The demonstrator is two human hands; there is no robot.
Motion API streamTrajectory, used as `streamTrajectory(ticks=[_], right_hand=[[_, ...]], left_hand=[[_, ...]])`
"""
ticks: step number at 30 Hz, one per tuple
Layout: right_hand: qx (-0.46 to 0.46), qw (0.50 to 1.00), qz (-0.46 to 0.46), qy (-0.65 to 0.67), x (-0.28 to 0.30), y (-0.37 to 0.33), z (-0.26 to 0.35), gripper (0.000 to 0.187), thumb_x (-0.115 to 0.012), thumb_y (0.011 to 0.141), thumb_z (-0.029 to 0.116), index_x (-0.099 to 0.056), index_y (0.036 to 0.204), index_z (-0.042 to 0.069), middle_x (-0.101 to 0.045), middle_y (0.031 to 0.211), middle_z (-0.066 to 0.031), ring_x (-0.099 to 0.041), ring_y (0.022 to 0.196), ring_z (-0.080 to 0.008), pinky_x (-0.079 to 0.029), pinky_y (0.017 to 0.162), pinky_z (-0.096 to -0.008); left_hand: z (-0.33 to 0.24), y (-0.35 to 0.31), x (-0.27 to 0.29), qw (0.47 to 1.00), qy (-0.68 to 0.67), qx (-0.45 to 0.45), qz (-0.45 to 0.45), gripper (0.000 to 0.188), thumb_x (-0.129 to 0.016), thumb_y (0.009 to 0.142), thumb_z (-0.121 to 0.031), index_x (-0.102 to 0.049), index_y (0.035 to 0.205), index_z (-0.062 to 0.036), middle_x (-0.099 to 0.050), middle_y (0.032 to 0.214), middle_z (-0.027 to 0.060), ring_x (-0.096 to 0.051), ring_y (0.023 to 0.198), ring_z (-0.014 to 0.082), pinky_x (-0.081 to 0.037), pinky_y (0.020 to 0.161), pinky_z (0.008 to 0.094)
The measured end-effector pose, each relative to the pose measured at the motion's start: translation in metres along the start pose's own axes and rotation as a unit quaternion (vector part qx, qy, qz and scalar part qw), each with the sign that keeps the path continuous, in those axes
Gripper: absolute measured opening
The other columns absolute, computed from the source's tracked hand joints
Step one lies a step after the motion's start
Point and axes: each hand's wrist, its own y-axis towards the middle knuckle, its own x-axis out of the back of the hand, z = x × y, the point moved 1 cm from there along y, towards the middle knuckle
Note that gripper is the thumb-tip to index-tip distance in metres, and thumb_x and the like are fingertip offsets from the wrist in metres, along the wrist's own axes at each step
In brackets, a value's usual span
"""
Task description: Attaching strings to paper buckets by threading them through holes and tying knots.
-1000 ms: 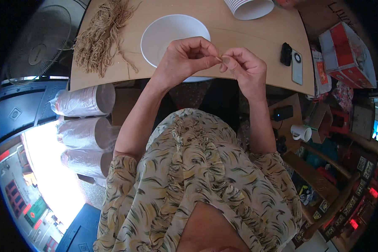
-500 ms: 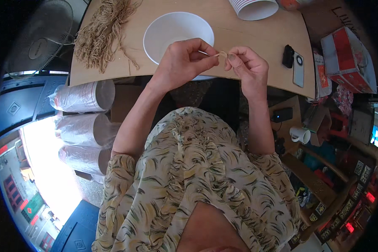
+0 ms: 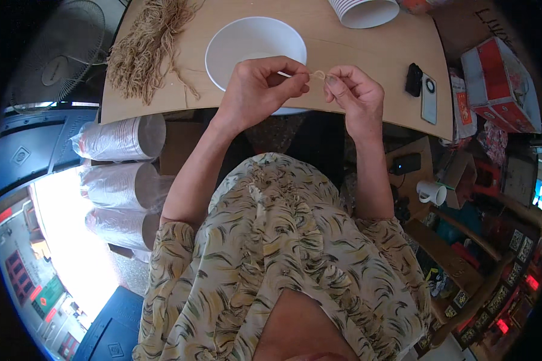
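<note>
A thin tan strand [image 3: 318, 75] with a small loop in it runs between my two hands above the table's near part. My left hand [image 3: 260, 90] pinches one end between thumb and fingertips, partly over the near rim of a white bowl [image 3: 215, 67]. To the right of the bowl, my right hand [image 3: 358, 99] pinches the other end between thumb and forefinger. How far the strand runs on inside either grip is hidden. At the table's left lies a heap of tangled tan strands [image 3: 141, 57], with a few loose ends trailing toward the near edge.
Stacked white paper tubs [image 3: 367, 17] lie at the table's far edge. A phone [image 3: 428, 99] and a small black case [image 3: 413, 80] rest at the right. Bagged tub stacks [image 3: 120, 137] stand below left, near a fan [image 3: 57, 60]. A white mug [image 3: 431, 192] sits lower right.
My left fingertips have drawn slightly left, away from the right ones. More of the strand and its small loop now shows between them. My right hand has barely moved.
</note>
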Motion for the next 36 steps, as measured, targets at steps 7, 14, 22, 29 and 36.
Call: streamTrajectory(ticks=[7, 14, 22, 29, 36], right_hand=[[0.001, 1.0, 0.001, 0.008, 0.0007, -0.0002, -0.0021, 0.013, -0.065, 0.097, 0.01, -0.064, 0.096, -0.003, -0.063, 0.077, -0.0021, -0.059, 0.069, -0.0072, -0.05, 0.066, -0.0231], [0.0, 1.0, -0.003, 0.017, 0.0005, -0.0005, -0.0019, 0.013, -0.065, 0.097, 0.011, -0.064, 0.097, -0.002, -0.063, 0.077, -0.0014, -0.058, 0.07, -0.0067, -0.049, 0.066, -0.0225], [0.001, 1.0, -0.017, 0.02, 0.0021, -0.0004, -0.0051, 0.016, -0.064, 0.099, 0.017, -0.063, 0.1, 0.0, -0.061, 0.077, 0.0006, -0.054, 0.067, -0.0055, -0.044, 0.061, -0.0202], [-0.021, 0.994, -0.055, 0.094, 0.0019, 0.001, -0.0082, 0.013, -0.065, 0.098, 0.015, -0.062, 0.1, 0.002, -0.059, 0.077, 0.0002, -0.049, 0.064, -0.0042, -0.034, 0.052, -0.0187], [-0.014, 0.985, -0.075, 0.153, -0.0015, -0.0005, -0.0018, 0.012, -0.066, 0.096, 0.012, -0.062, 0.099, 0.002, -0.06, 0.078, -0.0012, -0.049, 0.063, -0.0044, -0.033, 0.051, -0.0184]], left_hand=[[0.0047, 0.0001, -0.0007, 0.999, -0.037, -0.025, -0.009, 0.018, -0.06, 0.101, -0.009, -0.064, 0.109, 0.0061, -0.071, 0.094, 0.0098, -0.07, 0.089, 0.0139, -0.06, 0.082, 0.0279], [0.0065, -0.0007, -0.0021, 0.998, -0.033, -0.045, -0.022, 0.016, -0.058, 0.101, -0.009, -0.061, 0.109, 0.0051, -0.069, 0.091, 0.0068, -0.068, 0.087, 0.0119, -0.059, 0.082, 0.0268], [0.0079, -0.0008, -0.001, 0.997, 0.035, -0.058, -0.028, 0.015, -0.058, 0.102, -0.011, -0.06, 0.107, 0.0029, -0.064, 0.086, 0.0032, -0.063, 0.079, 0.0078, -0.054, 0.074, 0.0232], [0.0057, -0.001, -0.0006, 0.995, 0.067, -0.073, -0.011, 0.012, -0.058, 0.102, -0.009, -0.06, 0.107, 0.0019, -0.063, 0.085, 0.0024, -0.061, 0.079, 0.0075, -0.054, 0.074, 0.0237], [0.0032, -0.0015, -0.0007, 0.992, 0.089, -0.087, -0.008, 0.012, -0.059, 0.101, -0.008, -0.061, 0.106, 0.0027, -0.065, 0.084, 0.0023, -0.063, 0.079, 0.0078, -0.055, 0.073, 0.0242]])
